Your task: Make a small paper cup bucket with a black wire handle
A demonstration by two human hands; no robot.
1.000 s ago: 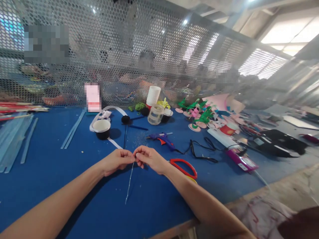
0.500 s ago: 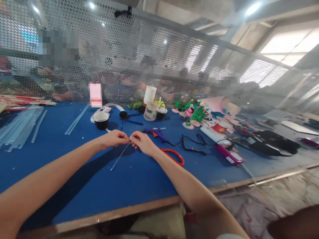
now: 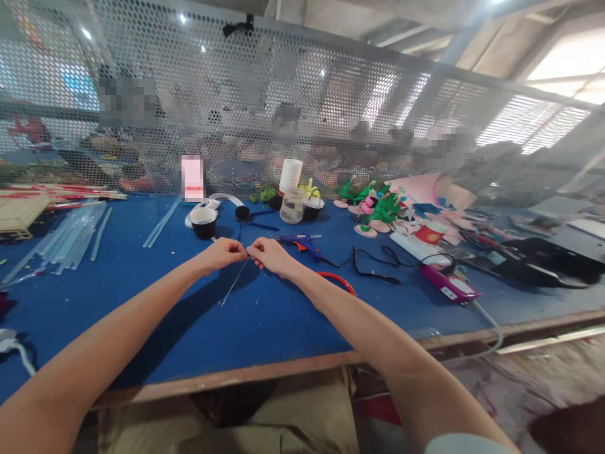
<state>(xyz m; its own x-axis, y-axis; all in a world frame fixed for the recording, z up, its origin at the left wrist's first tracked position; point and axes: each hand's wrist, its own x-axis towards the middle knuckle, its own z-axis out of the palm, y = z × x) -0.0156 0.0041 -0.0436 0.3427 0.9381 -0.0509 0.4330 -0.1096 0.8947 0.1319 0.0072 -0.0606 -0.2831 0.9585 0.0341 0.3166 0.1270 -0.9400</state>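
Observation:
My left hand (image 3: 225,254) and my right hand (image 3: 271,256) meet over the blue tabletop (image 3: 265,328), fingertips pinched almost together. Between them they hold a thin pale strand (image 3: 235,285), wire or thread, whose free end slants down to the left. A dark thin piece runs up behind the fingertips towards a small black round object (image 3: 242,212); whether it joins the strand I cannot tell. Just beyond my right hand lies a blue glue gun (image 3: 305,244) with an orange trigger. A black-and-white cup (image 3: 203,226) stands beyond my left hand.
Clear strips (image 3: 78,243) and red-tipped sticks (image 3: 61,191) lie at left. Green and pink craft pieces (image 3: 378,211), a purple power strip (image 3: 449,285) and cables (image 3: 373,274) spread to the right. A red ring (image 3: 340,280) sits by my right forearm. Perforated metal panel (image 3: 236,126) behind.
The view has turned slightly left, so things on the table appear shifted right. Both hands keep their pinch on the strand, with fingertips still close together.

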